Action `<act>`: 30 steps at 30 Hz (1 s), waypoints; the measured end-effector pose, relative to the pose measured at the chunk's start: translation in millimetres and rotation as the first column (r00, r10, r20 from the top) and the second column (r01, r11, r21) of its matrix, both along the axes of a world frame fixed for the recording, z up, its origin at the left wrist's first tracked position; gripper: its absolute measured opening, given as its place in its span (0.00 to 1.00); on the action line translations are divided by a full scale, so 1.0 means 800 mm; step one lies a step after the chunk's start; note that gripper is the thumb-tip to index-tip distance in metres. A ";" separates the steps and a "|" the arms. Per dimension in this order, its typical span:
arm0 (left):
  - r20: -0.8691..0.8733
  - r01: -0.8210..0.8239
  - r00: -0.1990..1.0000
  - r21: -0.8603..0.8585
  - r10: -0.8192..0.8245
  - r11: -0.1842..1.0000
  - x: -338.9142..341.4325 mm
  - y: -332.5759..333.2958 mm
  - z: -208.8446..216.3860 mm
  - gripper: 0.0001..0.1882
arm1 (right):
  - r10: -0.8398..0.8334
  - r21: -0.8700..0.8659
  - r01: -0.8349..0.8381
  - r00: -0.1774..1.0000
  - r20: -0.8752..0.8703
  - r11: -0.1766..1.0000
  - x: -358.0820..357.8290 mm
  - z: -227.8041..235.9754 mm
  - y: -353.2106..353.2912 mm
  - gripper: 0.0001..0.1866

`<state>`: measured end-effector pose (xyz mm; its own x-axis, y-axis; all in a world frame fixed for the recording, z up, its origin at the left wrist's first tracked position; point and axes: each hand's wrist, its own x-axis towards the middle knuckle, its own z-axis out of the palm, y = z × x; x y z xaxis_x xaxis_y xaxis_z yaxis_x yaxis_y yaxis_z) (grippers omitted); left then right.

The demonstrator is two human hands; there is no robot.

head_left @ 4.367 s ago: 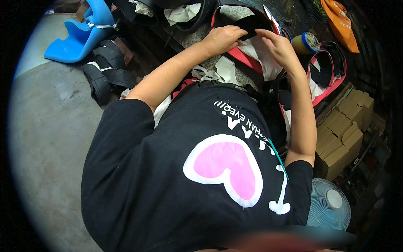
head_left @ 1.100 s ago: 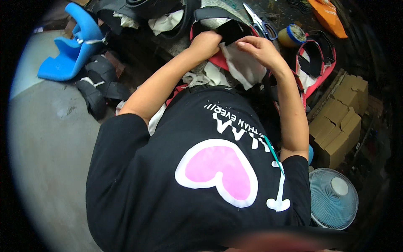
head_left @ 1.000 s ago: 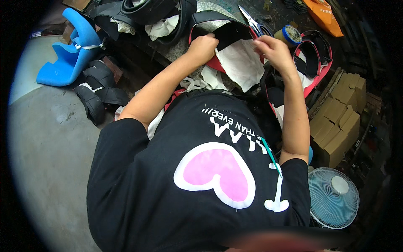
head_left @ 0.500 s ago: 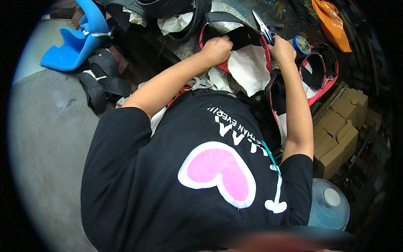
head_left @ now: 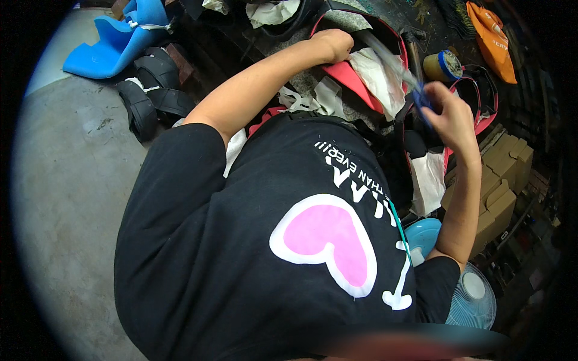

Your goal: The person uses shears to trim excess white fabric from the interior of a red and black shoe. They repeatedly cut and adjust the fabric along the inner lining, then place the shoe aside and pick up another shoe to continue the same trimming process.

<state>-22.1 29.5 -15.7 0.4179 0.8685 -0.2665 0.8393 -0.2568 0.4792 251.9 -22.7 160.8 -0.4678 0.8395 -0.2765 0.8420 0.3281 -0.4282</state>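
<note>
My left hand (head_left: 333,46) is closed on the near edge of a curved black piece with red edging (head_left: 355,82); its exact kind is unclear. White cloth-like or paper material (head_left: 385,93) hangs out of it. In my right hand (head_left: 450,117) are scissors with blue handles (head_left: 421,99). Their blades, smeared by motion, point up and left across the piece's opening and the white material. I cannot tell whether the blades touch either one.
Beside my right hand is a jar with a blue rim (head_left: 444,65). Similar red-edged pieces (head_left: 481,108) and cardboard boxes (head_left: 500,174) lie right, below an orange bag (head_left: 494,42). A fan (head_left: 472,295) stands lower right. Black strapped pieces (head_left: 153,90) and blue foam (head_left: 117,48) are left.
My right hand has lifted the scissors and swung them so the blades now lie over the red-edged piece. The left hand keeps its hold. The whole view has shifted slightly.
</note>
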 end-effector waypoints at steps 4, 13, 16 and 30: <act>-0.028 0.102 0.994 0.023 -0.102 0.994 -0.001 0.011 0.006 0.11 | 0.170 0.059 -0.215 0.888 0.427 0.975 -0.035 -0.001 -0.018 0.21; 0.119 0.105 0.987 0.036 -0.108 0.994 -0.021 -0.005 0.009 0.08 | 0.173 0.152 -0.269 0.872 0.459 0.951 -0.056 -0.040 0.006 0.20; 0.132 0.124 0.981 0.132 -0.142 0.983 -0.022 -0.010 0.001 0.06 | 0.179 0.185 -0.283 0.881 0.439 0.941 -0.057 -0.038 0.008 0.19; 0.214 0.082 0.972 0.082 -0.098 0.993 -0.029 -0.006 -0.024 0.09 | 0.316 0.191 -0.452 0.814 0.487 0.871 -0.065 -0.052 0.023 0.15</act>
<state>-44.9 24.4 -34.7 0.5361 0.8384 -0.0984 0.6888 -0.3670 0.6252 199.5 -4.0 119.2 -0.6601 0.6874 -0.3029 0.6929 0.7129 0.1078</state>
